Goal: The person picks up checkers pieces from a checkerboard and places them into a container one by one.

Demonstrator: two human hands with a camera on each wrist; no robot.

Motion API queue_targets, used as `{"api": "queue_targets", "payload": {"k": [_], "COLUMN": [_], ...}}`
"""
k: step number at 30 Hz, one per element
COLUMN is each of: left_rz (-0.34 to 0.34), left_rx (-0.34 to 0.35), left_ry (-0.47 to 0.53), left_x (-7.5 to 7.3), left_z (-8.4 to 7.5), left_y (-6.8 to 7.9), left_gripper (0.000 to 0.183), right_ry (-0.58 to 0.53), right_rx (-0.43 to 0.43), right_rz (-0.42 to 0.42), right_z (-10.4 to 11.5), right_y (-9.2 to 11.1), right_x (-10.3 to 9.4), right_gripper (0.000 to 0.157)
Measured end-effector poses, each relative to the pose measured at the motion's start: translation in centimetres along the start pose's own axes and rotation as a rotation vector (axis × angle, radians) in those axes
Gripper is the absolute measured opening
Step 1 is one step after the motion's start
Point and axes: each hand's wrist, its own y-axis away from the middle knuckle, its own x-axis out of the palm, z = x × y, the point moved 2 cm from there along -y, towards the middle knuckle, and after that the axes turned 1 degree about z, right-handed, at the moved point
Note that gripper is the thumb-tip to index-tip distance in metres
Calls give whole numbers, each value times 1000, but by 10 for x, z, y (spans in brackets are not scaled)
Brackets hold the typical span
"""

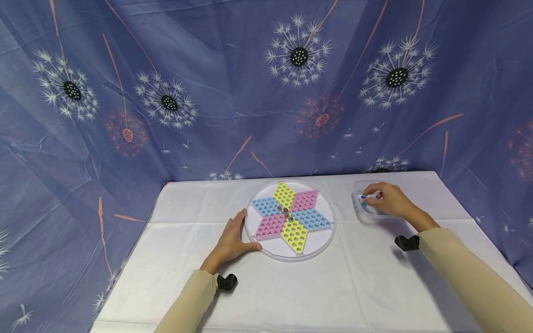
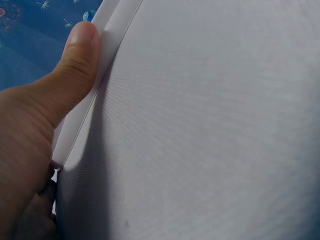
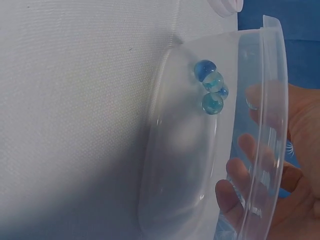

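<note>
My left arm (image 1: 187,303) reaches forward, the left hand (image 1: 230,239) pointing its fingers ahead while the thumb stretches out to the right, well apart from them. My right arm (image 1: 470,273) slants inward from my right; its right hand (image 1: 390,200) dips with thumb and index finger pinching, my other fingers loosely bent beside them.

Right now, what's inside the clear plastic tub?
Inside the tub: a cluster of blue and teal marbles. They overlap, so the exact count is uncertain. In the head view, the right hand covers part of the interior; what's beneath can't be seen from there.
</note>
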Motion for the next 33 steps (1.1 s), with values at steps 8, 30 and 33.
{"api": "queue_targets", "payload": {"k": [8, 30, 33], "left_rz": [3, 10, 12], "left_rx": [-5, -1, -9], "left_ry": [0, -7, -7], "left_x": [0, 0, 0], "left_z": [-1, 1, 2], "left_y": [0, 0, 0], "left_gripper": [125, 126, 126], "right_ry": [-16, -10, -10], "right_rx": [-9, -29, -48], "right_rz": [-10, -30, -27], "right_z": [-1, 3, 6], "right_y": [1, 1, 0], "right_x": [0, -1, -5], "right_gripper": [22, 38, 39]}}
